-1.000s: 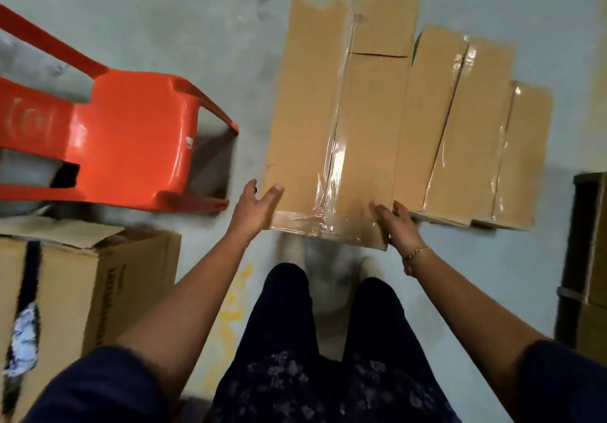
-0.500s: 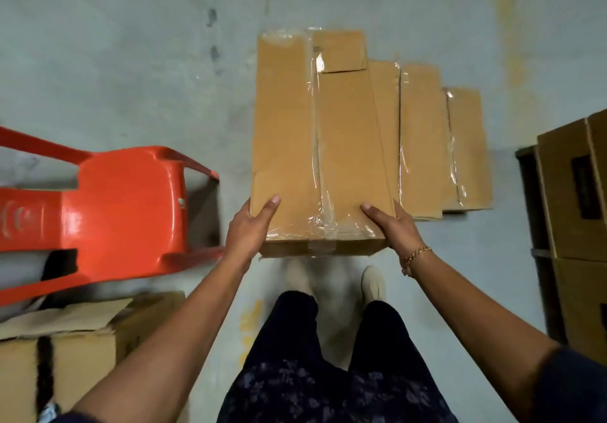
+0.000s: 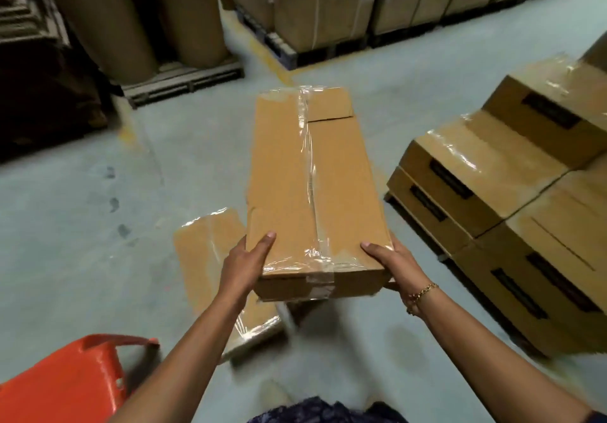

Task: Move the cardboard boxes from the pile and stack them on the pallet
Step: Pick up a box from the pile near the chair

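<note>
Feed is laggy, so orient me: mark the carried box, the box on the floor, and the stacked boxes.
carried box (image 3: 285,176), head view, top face left of the tape.
box on the floor (image 3: 203,252), head view, its wrapped top face.
stacked boxes (image 3: 558,212), head view, top of the nearest stack.
</note>
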A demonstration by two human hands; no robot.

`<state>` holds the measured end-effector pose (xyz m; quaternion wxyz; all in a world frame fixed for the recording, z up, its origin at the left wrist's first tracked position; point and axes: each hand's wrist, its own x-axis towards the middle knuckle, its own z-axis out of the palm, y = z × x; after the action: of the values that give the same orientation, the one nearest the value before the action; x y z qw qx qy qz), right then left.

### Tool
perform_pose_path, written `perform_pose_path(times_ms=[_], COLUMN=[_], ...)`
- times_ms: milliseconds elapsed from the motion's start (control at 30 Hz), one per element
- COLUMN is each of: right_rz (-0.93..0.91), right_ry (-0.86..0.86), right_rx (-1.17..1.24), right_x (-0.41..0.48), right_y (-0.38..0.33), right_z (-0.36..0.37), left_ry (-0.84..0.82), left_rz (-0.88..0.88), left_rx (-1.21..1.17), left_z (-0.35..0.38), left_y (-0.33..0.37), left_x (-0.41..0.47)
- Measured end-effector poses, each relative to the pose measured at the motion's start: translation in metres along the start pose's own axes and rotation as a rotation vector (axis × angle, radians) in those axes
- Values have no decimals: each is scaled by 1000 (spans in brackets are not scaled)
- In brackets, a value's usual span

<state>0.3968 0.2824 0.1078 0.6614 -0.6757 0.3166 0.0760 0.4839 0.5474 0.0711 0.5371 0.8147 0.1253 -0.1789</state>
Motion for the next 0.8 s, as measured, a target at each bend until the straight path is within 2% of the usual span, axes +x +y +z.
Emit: perform_pose_path(times_ms=[167,433,633,800], right_rz=[-6,-60,-71,-75], right_ry=[187,439,557,600], right_rx=[91,204,195,233], right_x=[-38,-115,-158,-183], right_y=[9,63,98,111], right_z=[-88,-249,-373,-448], left_ry=[-162,-380,-497,-570], left_rz=[115,244,298,294], left_rx=[94,178,198,218], left_z=[73,230,344,422], left_y=[57,115,135,156], left_x=[-14,-99,-172,-208])
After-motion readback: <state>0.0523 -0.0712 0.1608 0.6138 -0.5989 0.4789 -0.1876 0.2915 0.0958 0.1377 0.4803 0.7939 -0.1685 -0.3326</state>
